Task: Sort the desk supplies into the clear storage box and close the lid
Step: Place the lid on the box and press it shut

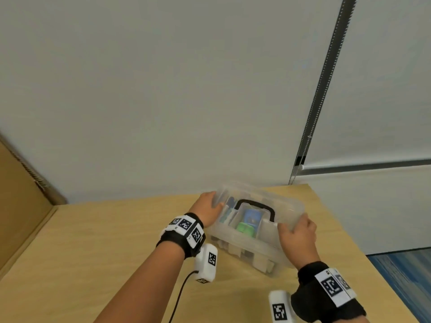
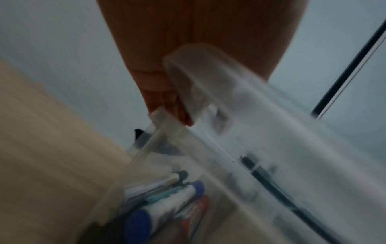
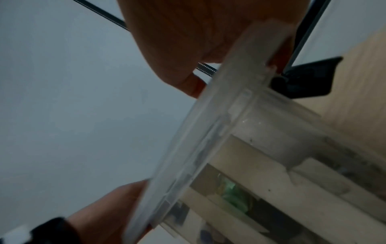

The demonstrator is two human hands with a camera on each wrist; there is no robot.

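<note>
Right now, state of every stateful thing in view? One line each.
lid: held over the box by both ends, tilted, not seated.
clear storage box: on desk, loaded, still open.
markers: lying inside the box.
left hand: grips the lid's left end.
right hand: grips the lid's right end.

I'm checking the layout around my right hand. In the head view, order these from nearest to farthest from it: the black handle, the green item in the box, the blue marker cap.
1. Black handle: on the clear lid, just left of the right hand.
2. Green item: in the box's middle compartment, further left.
3. Blue marker cap: far left end, by the left hand.
</note>
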